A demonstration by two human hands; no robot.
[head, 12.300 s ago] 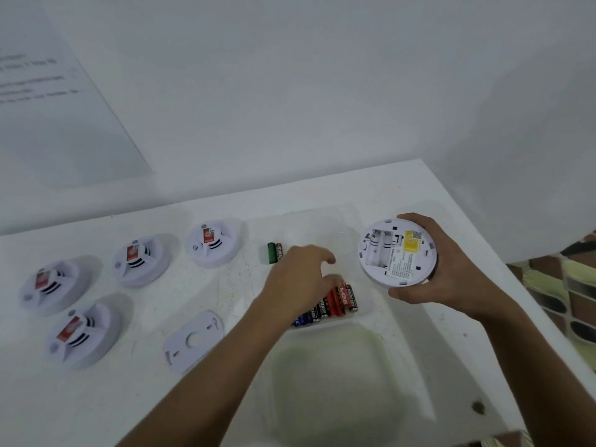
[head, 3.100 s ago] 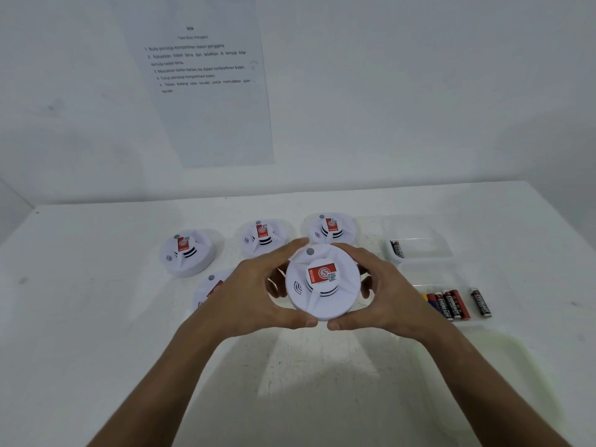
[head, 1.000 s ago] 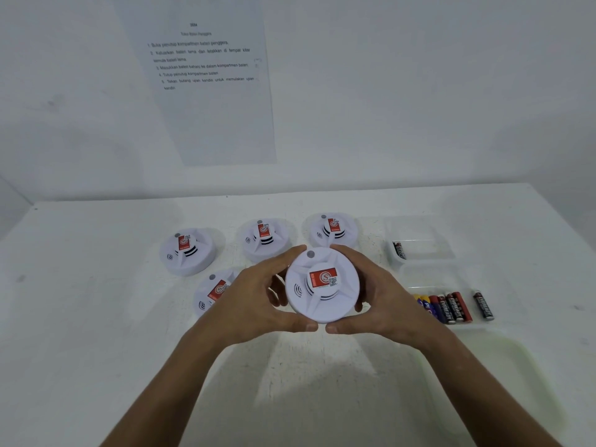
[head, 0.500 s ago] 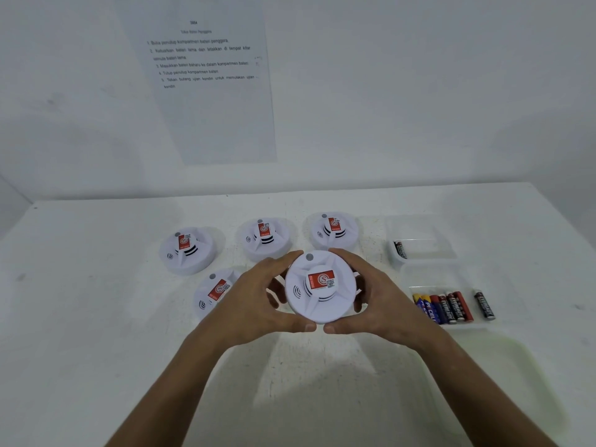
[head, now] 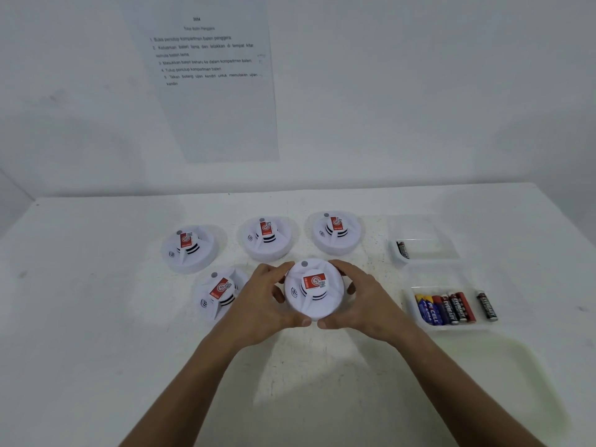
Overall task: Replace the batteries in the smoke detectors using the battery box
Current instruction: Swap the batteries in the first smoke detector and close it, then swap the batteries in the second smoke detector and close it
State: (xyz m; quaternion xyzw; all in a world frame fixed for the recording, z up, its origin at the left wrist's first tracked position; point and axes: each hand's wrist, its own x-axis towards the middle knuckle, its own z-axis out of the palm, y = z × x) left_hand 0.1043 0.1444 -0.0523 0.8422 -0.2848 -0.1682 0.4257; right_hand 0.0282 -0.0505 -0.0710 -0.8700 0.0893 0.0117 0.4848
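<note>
White table [head: 96, 317], printed sheet [head: 209, 75] taped on wall behind. Left hand [head: 258, 304] and right hand [head: 364, 301] cupped round closed smoke detector [head: 312, 290], face up, before four others. Likely seating the cover; next, set down, pick another. Battery box [head: 451, 325] at right.

1. On the wall sheet [head: 206, 75] above the table we read numbered lines, among them "Tutup penutup kompartmen bateri".
2. Right of the held detector, black batteries [head: 453, 306] read "EVEREADY".
</note>
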